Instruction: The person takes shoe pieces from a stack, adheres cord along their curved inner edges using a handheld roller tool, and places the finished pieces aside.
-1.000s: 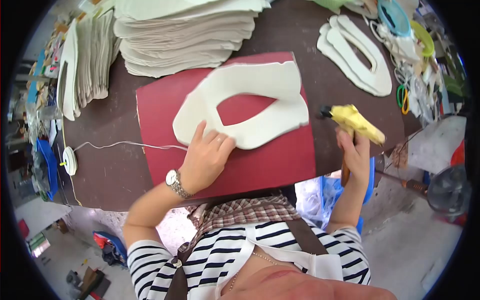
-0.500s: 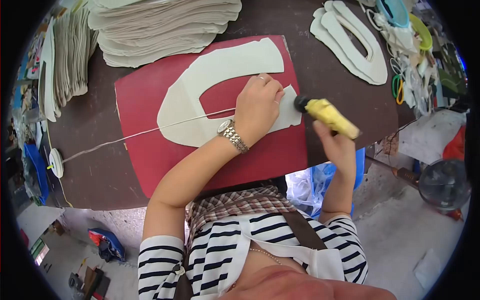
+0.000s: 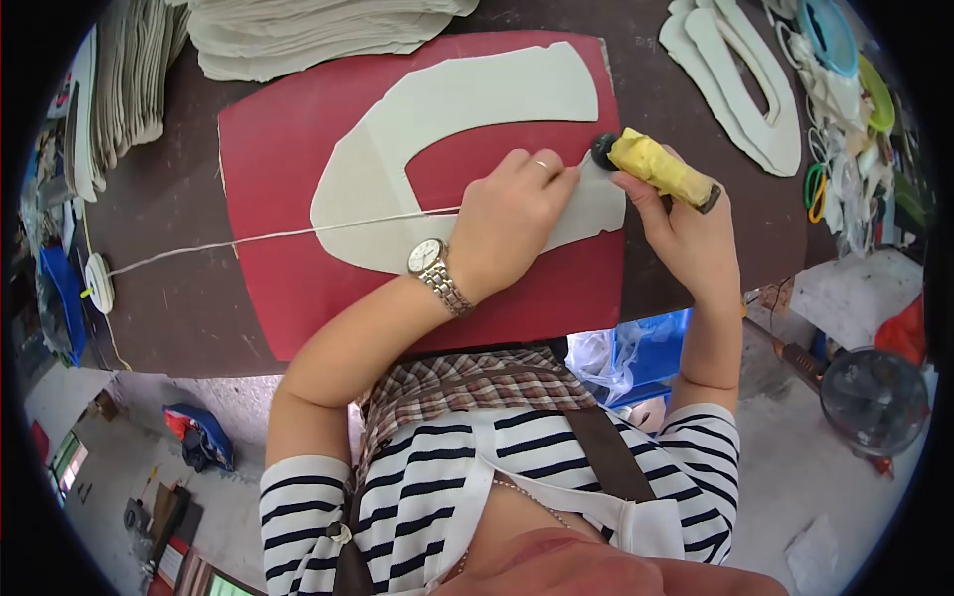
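My left hand (image 3: 509,221), wearing a watch and a ring, is closed in a pinch on a thin white cord (image 3: 368,223) over the lower arm of a pale U-shaped piece (image 3: 363,194). The piece lies flat on a red board (image 3: 437,308). From a white spool (image 3: 99,283) at the left, the cord stretches across to my fingers. My right hand (image 3: 693,238) is closed around what looks like a hammer (image 3: 661,169), yellow-wrapped with a round black end. That black end is over the tip of the lower arm, beside my left fingertips; whether it touches cannot be seen.
Stacks of similar pale pieces stand at the back (image 3: 318,40) and at the far left (image 3: 124,94). More cut pieces (image 3: 740,89) lie at the back right. Scissors (image 3: 815,192) and hanging scraps line the right edge. A blue bin (image 3: 656,353) with plastic is below the table edge.
My right hand has moved up and to the right, and the hammer has turned, its black end now nearer my left fingers. The view has shifted, so the table sits higher.
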### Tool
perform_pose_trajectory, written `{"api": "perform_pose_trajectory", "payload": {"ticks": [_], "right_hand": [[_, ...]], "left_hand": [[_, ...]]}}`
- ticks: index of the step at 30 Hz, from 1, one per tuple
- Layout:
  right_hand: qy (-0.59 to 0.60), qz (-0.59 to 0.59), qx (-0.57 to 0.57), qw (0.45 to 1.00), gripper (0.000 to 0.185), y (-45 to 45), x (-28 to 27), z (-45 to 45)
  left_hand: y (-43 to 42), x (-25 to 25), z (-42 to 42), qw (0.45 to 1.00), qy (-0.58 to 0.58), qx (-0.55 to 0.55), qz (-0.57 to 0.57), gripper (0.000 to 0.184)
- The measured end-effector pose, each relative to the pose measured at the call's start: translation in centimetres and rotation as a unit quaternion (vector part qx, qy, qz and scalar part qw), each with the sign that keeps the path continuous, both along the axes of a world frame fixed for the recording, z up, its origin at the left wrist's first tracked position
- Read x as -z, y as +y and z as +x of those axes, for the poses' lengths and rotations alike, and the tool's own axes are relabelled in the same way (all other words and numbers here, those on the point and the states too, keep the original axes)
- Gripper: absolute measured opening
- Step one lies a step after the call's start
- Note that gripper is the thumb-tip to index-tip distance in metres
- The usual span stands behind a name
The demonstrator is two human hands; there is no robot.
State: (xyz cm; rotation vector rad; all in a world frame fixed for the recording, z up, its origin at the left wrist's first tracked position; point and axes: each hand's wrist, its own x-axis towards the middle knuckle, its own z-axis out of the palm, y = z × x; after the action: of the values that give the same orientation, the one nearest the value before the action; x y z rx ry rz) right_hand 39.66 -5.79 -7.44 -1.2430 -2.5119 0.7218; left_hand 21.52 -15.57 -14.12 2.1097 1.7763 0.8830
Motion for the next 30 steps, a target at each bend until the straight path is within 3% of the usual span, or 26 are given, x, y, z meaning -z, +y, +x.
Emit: {"api": "perform_pose_trajectory", "payload": {"ticks": [3,6,9,12,15,16,20,23,25,27,28,30], "right_hand": [[0.045,-0.017,0.003,0.999,0.033,-0.6,-0.3,-0.3],[0.117,-0.005,-0.033,0.993,0.028,-1.5,-1.1,-1.5],[-0.113,0.028,-0.078,0.990,0.030,-0.9,-2.4,-1.1],[-0.034,0.033,-0.095,0.994,0.037,-1.9,-2.3,-1.1],[-0.003,0.007,-0.084,0.996,0.034,-2.7,-1.0,-0.9],[0.023,0.003,-0.068,0.997,0.032,-3.1,-1.2,-1.1],[0.057,-0.036,-0.036,0.997,0.025,-3.8,-0.6,-1.7],[0.065,-0.010,-0.048,0.997,0.020,-4.6,-0.1,-1.8],[0.120,-0.019,-0.074,0.990,0.018,-5.4,0.4,-2.2],[0.059,-0.046,-0.014,0.997,0.017,-5.5,0.3,-2.0],[0.078,-0.042,-0.023,0.996,0.017,-5.9,-0.1,-2.2],[0.095,-0.028,-0.034,0.995,0.017,-6.7,-0.1,-2.6]], "left_hand": [[-0.2,-0.7,-0.3,0.991,0.117,0.056,-0.013,0.035],[-0.4,-0.2,0.0,0.985,0.158,0.065,0.012,0.035],[-1.2,-0.6,0.5,0.982,0.188,0.029,0.025,0.035],[-1.0,0.0,0.0,0.998,0.057,0.021,-0.016,0.034],[-2.3,-0.1,-1.7,0.998,0.046,0.040,0.000,0.036],[-2.8,-0.5,-0.8,0.991,0.131,0.030,0.007,0.039],[-4.0,-0.1,-2.5,0.999,-0.048,0.008,-0.006,0.038],[-5.1,-0.7,-0.2,0.985,0.170,-0.008,0.036,0.037],[-5.2,0.0,-0.8,0.998,0.059,-0.011,0.023,0.036],[-6.3,0.4,-2.4,0.999,-0.042,0.012,0.026,0.036],[-6.8,-0.5,-1.5,0.999,0.053,0.007,0.001,0.037],[-7.3,-0.6,-0.5,0.997,0.079,-0.021,-0.002,0.037]]}}
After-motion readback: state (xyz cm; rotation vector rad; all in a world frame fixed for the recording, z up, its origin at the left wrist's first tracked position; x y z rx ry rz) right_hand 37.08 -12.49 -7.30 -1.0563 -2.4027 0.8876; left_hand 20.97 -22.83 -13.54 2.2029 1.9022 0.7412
